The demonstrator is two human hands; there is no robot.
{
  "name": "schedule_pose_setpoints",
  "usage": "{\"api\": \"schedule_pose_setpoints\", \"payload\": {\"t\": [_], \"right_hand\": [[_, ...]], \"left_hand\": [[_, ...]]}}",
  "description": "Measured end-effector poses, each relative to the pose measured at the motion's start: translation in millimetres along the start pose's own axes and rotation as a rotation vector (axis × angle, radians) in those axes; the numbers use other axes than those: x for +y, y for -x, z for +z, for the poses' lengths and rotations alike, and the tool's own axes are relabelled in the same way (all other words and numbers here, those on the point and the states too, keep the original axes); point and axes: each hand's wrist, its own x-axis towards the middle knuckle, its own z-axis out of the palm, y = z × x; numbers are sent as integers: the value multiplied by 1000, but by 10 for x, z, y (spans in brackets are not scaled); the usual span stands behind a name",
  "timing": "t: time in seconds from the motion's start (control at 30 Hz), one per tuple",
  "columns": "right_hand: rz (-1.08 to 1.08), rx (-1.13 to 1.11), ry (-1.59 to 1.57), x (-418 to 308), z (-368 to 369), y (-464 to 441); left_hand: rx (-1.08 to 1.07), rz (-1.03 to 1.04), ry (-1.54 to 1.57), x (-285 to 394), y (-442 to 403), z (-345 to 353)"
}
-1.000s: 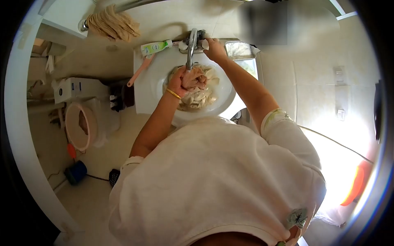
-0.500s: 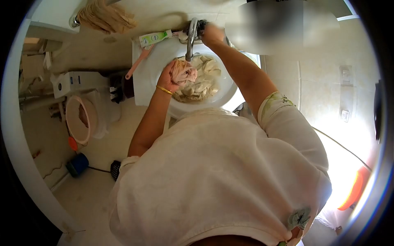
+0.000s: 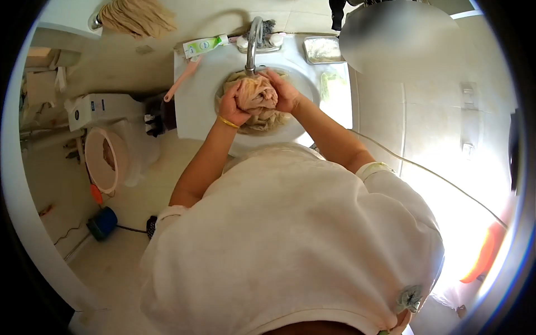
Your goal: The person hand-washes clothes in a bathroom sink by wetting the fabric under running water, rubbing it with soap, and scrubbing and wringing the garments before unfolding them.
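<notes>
Over the white washbasin (image 3: 304, 125), my left hand (image 3: 230, 107), with a gold bangle at the wrist, grips one side of a bunched pinkish cloth (image 3: 258, 95). Cupped against its other side is my right hand (image 3: 283, 94), fingers close below the tap (image 3: 254, 47). The bundle is wet-looking and crumpled. Beneath both hands, more pale beige fabric (image 3: 262, 123) lies in water in the bowl, partly hidden by the bundle. Whether water runs from the spout I cannot tell.
A green-and-white tube (image 3: 204, 46) and a pink-handled brush (image 3: 181, 80) lie on the basin's left rim. Behind the tap is a dark scrubber (image 3: 269, 27). A metal tray (image 3: 324, 50) stands at back right. A pink tub (image 3: 104, 160) is at left.
My right hand has come down from the dark scrubber behind the tap to the cloth. The left hand still holds the cloth, now lower over the bowl.
</notes>
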Motion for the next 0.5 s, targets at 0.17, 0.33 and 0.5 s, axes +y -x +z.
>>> {"api": "schedule_pose_setpoints", "payload": {"t": [0.17,0.33,0.5], "right_hand": [[-622,143,545,145,147,46],[-399,206,883,-90,210,550],[-423,21,1472,-13,264,709]], "left_hand": [[-59,-4,-66,-78,57,-1],[267,72,-218,62,147,95],[189,181,-291,84,269,296]]}}
